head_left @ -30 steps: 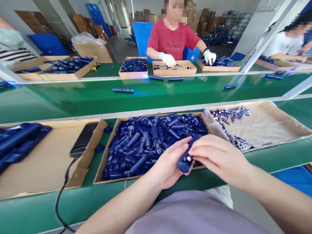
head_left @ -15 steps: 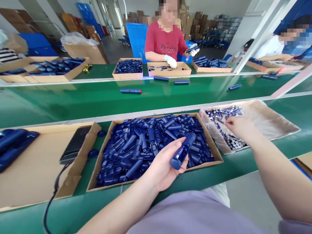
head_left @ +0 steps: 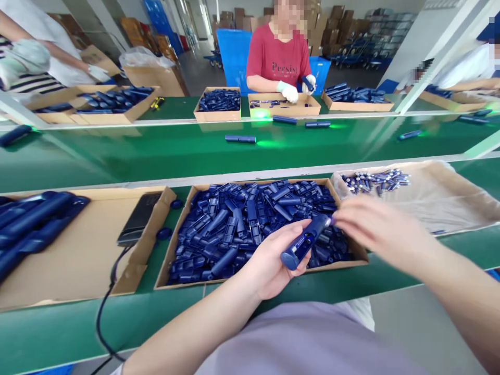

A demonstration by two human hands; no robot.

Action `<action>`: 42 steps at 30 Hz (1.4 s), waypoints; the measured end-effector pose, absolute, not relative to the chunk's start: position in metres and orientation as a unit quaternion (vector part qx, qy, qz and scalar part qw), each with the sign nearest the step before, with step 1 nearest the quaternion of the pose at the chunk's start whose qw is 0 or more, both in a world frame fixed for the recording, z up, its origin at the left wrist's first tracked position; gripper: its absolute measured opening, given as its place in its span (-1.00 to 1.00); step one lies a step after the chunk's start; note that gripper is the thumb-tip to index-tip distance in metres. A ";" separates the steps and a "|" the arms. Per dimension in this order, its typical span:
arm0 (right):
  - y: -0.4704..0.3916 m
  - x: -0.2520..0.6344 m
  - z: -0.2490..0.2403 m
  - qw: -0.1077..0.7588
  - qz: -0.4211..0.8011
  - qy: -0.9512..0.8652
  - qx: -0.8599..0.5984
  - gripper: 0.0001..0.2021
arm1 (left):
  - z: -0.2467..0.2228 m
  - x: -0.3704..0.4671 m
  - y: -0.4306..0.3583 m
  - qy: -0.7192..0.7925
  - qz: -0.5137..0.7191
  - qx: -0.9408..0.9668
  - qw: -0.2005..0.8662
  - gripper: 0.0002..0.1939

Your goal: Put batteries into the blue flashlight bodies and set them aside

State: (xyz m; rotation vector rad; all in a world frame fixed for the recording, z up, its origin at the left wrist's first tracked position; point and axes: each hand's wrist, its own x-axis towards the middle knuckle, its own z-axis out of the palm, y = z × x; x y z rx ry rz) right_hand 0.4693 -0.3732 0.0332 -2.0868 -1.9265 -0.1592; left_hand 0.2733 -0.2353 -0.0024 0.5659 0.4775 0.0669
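Note:
My left hand (head_left: pixel 273 263) holds a dark blue plastic tube (head_left: pixel 305 241) over the near edge of a cardboard box (head_left: pixel 164 265) filled with several dark blue plastic parts (head_left: pixel 242 224). My right hand (head_left: pixel 375 229) is blurred, just right of the tube's far end, fingertips nearly touching it; whether it holds a small item I cannot tell. A second box lined with plastic film (head_left: pixel 437 200) at the right holds several small batteries (head_left: pixel 375 179).
A cardboard box (head_left: pixel 78 250) at the left holds long blue tubes (head_left: pixel 27 224) and a black device (head_left: pixel 138 219) with a cable. Blue tubes (head_left: pixel 240 138) lie on the green conveyor (head_left: pixel 156 151). Across it a person in a red shirt (head_left: pixel 279 60) with white gloves works over boxes.
My right hand left the tube, reached into the battery box at the right, and has come back to the tube's far end. My left hand kept hold of the tube.

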 end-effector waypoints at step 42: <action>-0.318 0.441 0.030 0.438 0.004 -0.435 -0.786 -0.74 | 0.007 0.256 -0.213 0.200 0.214 0.391 0.872 -0.66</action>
